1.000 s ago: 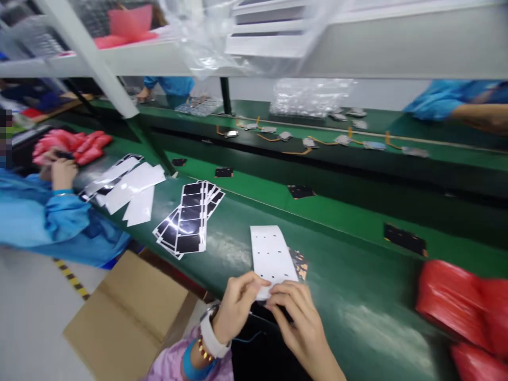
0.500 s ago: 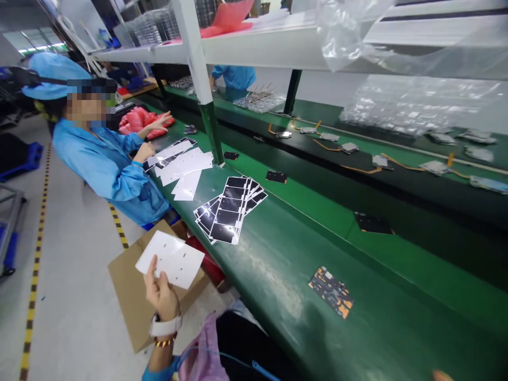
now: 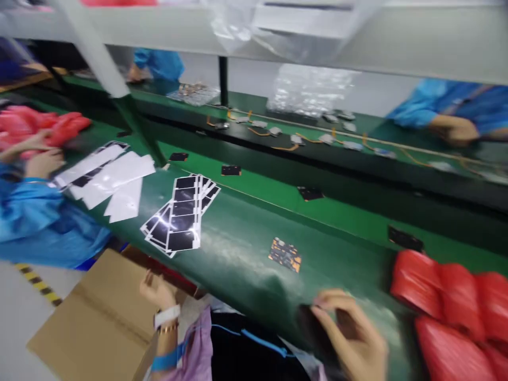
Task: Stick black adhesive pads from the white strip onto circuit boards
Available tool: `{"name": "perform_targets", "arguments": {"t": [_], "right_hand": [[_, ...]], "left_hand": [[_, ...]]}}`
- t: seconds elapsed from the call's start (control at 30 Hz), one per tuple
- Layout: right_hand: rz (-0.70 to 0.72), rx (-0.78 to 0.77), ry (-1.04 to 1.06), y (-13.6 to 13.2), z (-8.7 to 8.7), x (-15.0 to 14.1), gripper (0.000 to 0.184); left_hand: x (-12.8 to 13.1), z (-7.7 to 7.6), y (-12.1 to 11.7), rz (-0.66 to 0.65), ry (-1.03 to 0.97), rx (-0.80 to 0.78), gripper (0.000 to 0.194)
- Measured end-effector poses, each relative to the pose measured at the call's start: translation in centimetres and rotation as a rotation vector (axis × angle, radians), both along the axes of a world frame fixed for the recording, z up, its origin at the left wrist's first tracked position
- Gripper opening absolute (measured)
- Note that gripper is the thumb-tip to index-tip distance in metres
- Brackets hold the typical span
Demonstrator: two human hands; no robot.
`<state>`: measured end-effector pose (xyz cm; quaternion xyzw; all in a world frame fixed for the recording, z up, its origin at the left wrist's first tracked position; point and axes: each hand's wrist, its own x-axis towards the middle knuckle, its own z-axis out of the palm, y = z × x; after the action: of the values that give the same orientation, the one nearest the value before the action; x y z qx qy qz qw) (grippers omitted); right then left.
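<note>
My left hand is over the cardboard box below the bench edge. Its fingers are loosely bent and apart, with nothing in them. Near the front edge of the green bench, my right hand pinches a dark flat piece between thumb and fingers; motion blur hides its details. A circuit board with orange patches lies flat just beyond that hand. Black-and-white sticker sheets lie overlapped in the middle of the bench.
Red plastic-wrapped bundles rest at the right. White sheets lie by a co-worker's hands at the left. Several dark boards sit along the lower green strip. A post and an overhead shelf stand close.
The white sheet has left my left hand and is out of sight. My right hand has come into view with a dark flat piece. The view has turned to the right.
</note>
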<state>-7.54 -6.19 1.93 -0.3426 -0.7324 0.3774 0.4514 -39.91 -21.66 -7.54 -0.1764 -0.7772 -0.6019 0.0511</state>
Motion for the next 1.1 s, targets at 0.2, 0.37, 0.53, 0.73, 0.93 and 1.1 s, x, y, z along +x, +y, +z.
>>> {"name": "perform_targets", "arguments": {"t": [0.2,0.37,0.53,0.73,0.93,1.1], "right_hand": [[0.206,-0.127,-0.127,-0.7,-0.7,-3.7,0.009],[0.161,-0.138,-0.149,-1.1,-1.5,-2.2,0.035],[-0.133,-0.311,0.092,-0.5,-3.4,-0.8,0.073],[-0.229,-0.737,0.331,-0.1,-5.8,-1.2,0.036],[-0.569,-0.371,0.093,1.3,-6.5,2.2,0.028],[-0.671,-0.39,0.164,3.1,-6.6,6.0,0.036]], "left_hand": [[9.1,4.7,2.1,-0.6,-0.084,-0.031,0.039],[11.4,7.4,7.1,-1.026,-0.017,-0.21,0.007],[11.6,6.6,9.7,-0.888,-0.069,-0.147,0.013],[13.8,4.9,11.8,-1.011,-0.033,-0.196,0.017],[15.5,3.0,13.7,-1.176,0.17,-0.31,0.049],[14.4,-0.2,14.3,-1.096,0.634,-0.64,0.062]]}}
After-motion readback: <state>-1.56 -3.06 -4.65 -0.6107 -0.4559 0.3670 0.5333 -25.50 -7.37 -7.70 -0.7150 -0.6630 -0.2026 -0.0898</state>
